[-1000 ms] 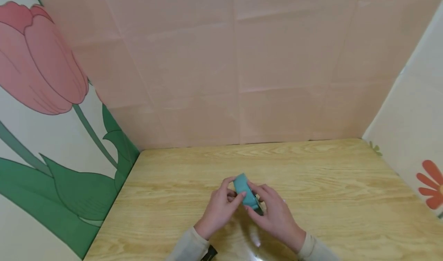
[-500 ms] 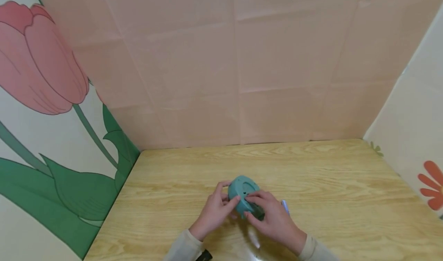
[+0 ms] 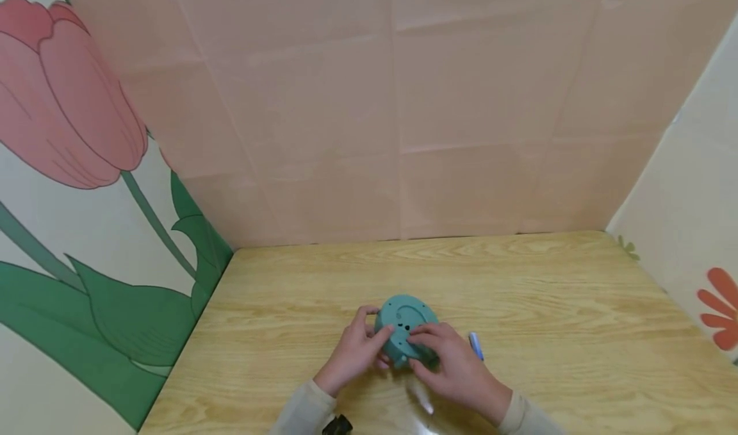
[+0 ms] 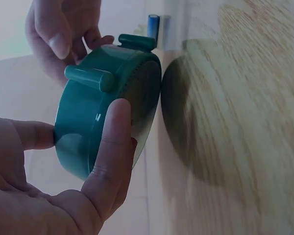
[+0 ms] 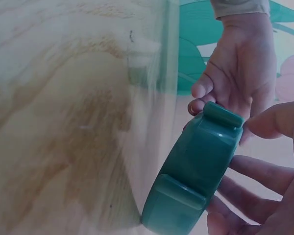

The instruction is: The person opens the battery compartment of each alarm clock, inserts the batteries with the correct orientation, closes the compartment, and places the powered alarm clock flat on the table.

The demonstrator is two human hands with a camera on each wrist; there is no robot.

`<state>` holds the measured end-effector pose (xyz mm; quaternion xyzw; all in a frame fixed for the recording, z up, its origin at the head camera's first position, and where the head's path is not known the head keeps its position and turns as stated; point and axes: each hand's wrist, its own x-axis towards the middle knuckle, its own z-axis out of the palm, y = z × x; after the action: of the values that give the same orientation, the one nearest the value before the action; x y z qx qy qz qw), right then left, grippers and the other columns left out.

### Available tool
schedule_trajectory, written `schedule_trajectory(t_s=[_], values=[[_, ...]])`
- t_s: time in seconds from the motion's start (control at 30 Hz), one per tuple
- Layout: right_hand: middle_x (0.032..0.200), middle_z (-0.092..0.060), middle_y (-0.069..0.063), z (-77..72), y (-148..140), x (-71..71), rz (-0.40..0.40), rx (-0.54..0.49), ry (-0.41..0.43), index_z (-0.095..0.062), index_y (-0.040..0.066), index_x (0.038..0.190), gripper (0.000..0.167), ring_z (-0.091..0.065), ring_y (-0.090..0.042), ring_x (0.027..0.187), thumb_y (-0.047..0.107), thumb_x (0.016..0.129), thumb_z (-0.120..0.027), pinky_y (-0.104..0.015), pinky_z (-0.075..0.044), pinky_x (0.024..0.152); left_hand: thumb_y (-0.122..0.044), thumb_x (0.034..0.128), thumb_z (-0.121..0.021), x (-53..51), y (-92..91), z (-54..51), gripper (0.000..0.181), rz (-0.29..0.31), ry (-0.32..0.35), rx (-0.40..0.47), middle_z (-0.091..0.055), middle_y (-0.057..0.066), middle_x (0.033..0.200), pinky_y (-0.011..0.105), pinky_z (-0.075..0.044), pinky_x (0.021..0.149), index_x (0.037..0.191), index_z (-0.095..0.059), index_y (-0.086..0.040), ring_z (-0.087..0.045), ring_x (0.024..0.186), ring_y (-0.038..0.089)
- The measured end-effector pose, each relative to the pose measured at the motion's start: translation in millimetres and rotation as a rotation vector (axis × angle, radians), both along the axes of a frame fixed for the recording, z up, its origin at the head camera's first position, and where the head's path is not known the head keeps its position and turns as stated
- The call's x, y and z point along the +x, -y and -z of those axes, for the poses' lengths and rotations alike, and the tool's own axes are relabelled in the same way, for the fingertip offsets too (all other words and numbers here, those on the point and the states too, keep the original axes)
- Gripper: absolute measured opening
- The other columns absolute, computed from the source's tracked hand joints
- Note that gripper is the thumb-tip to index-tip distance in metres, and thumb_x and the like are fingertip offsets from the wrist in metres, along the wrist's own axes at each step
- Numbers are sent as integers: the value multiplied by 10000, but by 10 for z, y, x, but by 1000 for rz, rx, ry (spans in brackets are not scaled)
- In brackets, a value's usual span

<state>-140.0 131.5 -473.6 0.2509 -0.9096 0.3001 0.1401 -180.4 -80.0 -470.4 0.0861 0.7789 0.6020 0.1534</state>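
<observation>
The surface (image 3: 553,313) is pale yellow wood grain, glossy enough to throw a bright glare at its near edge. Behind it rises a dusty-pink sheet (image 3: 398,127), creased in a grid of fold lines. The left wall panel is white, printed with a large pink tulip (image 3: 75,102) and broad green leaves (image 3: 135,323); the right one is also white, with part of an orange-red flower (image 3: 721,307) at the edge of the head view.

A round teal clock (image 3: 403,313) is held between the two hands, low over the middle of the near part of the surface, its back up and tilted. Whether its rim touches the surface I cannot tell. The left hand (image 3: 348,356) grips the left side, thumb on the back and fingers around the rim. The right hand (image 3: 458,368) comes in from the other side, fingers bent, holding the lower right part between fingers and thumb. Both wrists emerge from pale sleeves (image 3: 305,409). A blue pen-like stick (image 3: 475,346) lies just beyond the right hand.

Fine ticks edge the clock's face in the left wrist view, but the face is too dim to read; marks on the back are too small.
</observation>
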Motion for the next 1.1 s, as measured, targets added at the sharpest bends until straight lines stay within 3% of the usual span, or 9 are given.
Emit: schedule_trajectory(t_s=[0.1, 0.23, 0.4, 0.53, 0.67, 1.1], values=[[1143, -668, -14, 39, -12, -6, 46, -16, -17, -755, 120, 1064, 292, -583, -182, 1050, 197, 789, -815, -401, -576, 856, -312, 1014, -593, -5, 19, 25, 562, 2, 6, -8, -689, 99, 859, 356, -633, 581, 1453, -361, -49, -676, 626, 208], [1110, -638, -83, 70, -45, -35, 179, -59, -1, -718, 60, 1137, 378, -599, -214, 976, 173, 789, -810, -381, -573, 784, -307, 1020, -576, -7, 49, 62, 557, 0, 13, -32, -669, 107, 835, 364, -633, 590, 1465, -353, -58, -677, 636, 223], [964, -602, -96, 35, -129, -98, 292, -71, 158, -570, -33, 1338, 568, -540, -124, 729, 210, 861, -760, -254, -476, 571, -311, 1015, -582, -17, 64, 95, 561, -11, 19, -55, -646, 115, 821, 397, -637, 609, 1478, -372, -75, -677, 639, 239], [822, -625, 13, 17, -183, -139, 287, -66, 337, -497, -40, 1405, 591, -539, -85, 676, 252, 932, -696, -249, -479, 562, -294, 1014, -585, -16, 59, 100, 559, -17, 17, -59, -641, 115, 848, 398, -638, 610, 1488, -389, -72, -674, 647, 236], [763, -646, 37, 37, -183, -151, 271, -89, 443, -485, -42, 1414, 569, -563, -79, 637, 261, 964, -655, -266, -502, 547, -271, 1021, -571, -13, 45, 96, 543, -18, 23, -60, -637, 111, 876, 392, -638, 606, 1494, -400, -67, -677, 655, 239], [722, -622, 44, 36, -179, -118, 296, -34, 438, -558, -29, 1350, 476, -534, -92, 609, 237, 962, -631, -278, -470, 504, -195, 1008, -575, 13, 36, 96, 547, 33, 53, -100, -640, 116, 964, 361, -630, 579, 1507, -414, -36, -672, 649, 245]])
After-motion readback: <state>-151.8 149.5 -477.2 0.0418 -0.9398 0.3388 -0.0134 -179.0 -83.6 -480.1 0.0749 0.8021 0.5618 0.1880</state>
